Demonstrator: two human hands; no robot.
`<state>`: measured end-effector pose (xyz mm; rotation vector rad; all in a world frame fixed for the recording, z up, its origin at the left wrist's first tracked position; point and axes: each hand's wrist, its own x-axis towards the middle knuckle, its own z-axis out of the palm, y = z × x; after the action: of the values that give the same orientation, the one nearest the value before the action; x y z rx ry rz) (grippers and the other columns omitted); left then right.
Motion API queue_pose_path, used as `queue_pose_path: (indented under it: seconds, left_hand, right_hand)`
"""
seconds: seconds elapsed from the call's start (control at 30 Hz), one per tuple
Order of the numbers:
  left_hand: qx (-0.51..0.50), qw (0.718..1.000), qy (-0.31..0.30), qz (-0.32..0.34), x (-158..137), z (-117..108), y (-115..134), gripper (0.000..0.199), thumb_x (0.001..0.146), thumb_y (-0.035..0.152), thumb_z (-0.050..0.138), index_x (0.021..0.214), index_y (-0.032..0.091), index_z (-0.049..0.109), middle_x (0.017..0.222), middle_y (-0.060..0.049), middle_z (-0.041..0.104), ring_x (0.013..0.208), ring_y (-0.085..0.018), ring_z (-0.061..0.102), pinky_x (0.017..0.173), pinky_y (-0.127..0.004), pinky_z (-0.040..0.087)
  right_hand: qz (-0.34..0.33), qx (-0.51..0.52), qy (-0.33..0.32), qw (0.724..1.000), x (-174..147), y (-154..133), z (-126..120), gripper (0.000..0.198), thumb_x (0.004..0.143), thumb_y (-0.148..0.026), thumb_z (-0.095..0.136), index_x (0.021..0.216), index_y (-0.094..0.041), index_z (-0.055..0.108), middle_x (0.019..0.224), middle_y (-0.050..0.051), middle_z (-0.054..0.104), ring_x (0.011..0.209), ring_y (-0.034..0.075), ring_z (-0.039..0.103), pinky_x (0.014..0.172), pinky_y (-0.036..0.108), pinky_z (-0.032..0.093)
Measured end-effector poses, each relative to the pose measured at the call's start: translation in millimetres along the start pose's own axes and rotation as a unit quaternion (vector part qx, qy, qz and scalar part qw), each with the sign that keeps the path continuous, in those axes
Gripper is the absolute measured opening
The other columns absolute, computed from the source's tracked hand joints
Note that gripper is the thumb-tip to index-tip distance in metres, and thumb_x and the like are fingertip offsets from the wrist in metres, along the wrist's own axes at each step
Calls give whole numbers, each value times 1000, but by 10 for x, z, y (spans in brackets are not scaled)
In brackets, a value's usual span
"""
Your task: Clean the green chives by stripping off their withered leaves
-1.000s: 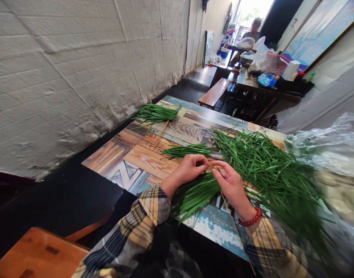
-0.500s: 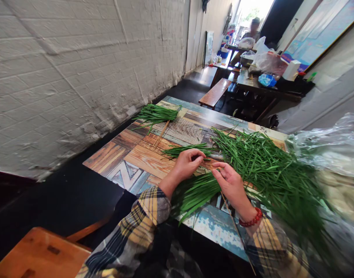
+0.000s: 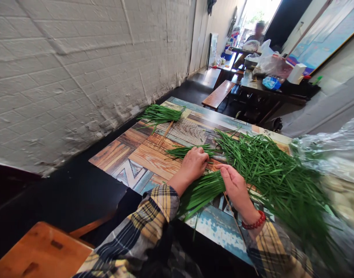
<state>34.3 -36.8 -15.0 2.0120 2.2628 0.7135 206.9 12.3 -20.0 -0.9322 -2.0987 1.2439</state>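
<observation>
My left hand [image 3: 194, 165] is closed, its fingers curled down beside a small pile of green garlic chives [image 3: 177, 152]; its fingertips are hidden. My right hand [image 3: 234, 186], with a red bead bracelet at the wrist, is closed around a thin wooden skewer [image 3: 233, 212] that slants down toward my right forearm. At these fingers end the stalks of a bunch of chives [image 3: 204, 191], fanned out to the left below my left hand. Whether the skewer pierces those stalks is hidden by the hand. A large loose heap of chives [image 3: 269, 170] lies to the right.
The table [image 3: 153, 156] has a patchwork wood pattern. At its far left lies another chive bunch [image 3: 162, 114] with thin skewers [image 3: 166, 133] sticking out. A clear plastic bag [image 3: 333, 150] stands at right, a wooden stool [image 3: 40, 251] at lower left. A person [image 3: 258, 33] is in the background.
My left hand has turned and curled its fingers downward by the small pile. The right hand keeps its grip on the skewer. The whole view has shifted slightly.
</observation>
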Motion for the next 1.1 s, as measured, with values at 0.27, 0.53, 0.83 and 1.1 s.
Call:
queue_pose_path:
  seconds: [0.27,0.53,0.83,1.1]
  left_hand:
    - [34,999,-18,-12,-25,-49,11,18,88,20,47,87,17,65,95,-10,60,91,-23,52,79,-36,43]
    - [29,999,5,-25,-40,-90,-5,19,89,20,46,83,18,63,95,-9,61,92,-23,52,80,-36,43]
    - [-143,989,16,-36,-27,-68,-4,12,87,18,51,80,18,61,79,-3,65,78,-17,56,73,-28,42]
    - [-236,971,9,-26,-41,-25,2,10,79,12,56,78,16,65,75,-2,66,73,-15,59,68,-25,42]
  right_hand:
    - [9,46,-4,999,22,8,31,34,89,-48,48,102,-19,60,78,2,65,69,16,59,63,27,46]
    - [3,23,2,1000,34,88,42,35,87,-50,50,99,-19,62,80,4,68,72,18,61,66,29,48]
    - [5,7,-5,1000,51,95,40,37,86,-49,51,97,-17,66,74,4,68,64,16,59,62,28,45]
    - [5,6,-2,1000,51,99,48,37,85,-48,53,96,-17,68,66,1,65,56,14,54,55,25,41]
